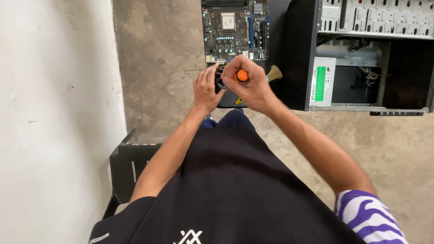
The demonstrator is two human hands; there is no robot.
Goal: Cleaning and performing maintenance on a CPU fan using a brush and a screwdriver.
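Observation:
My right hand (251, 85) grips an orange-handled screwdriver (241, 75), held upright over a round black cooler fan (220, 81) that is mostly hidden by both hands. My left hand (206, 89) rests against the fan's left side and steadies it. Just beyond the hands, a dark motherboard (234, 26) lies flat on the concrete floor with its processor socket showing.
An open black computer case (368, 52) lies to the right with a grey power supply (323, 81) inside. A small brush (274, 73) lies between case and hands. A black side panel (129, 169) leans by the white wall (44, 106) at left.

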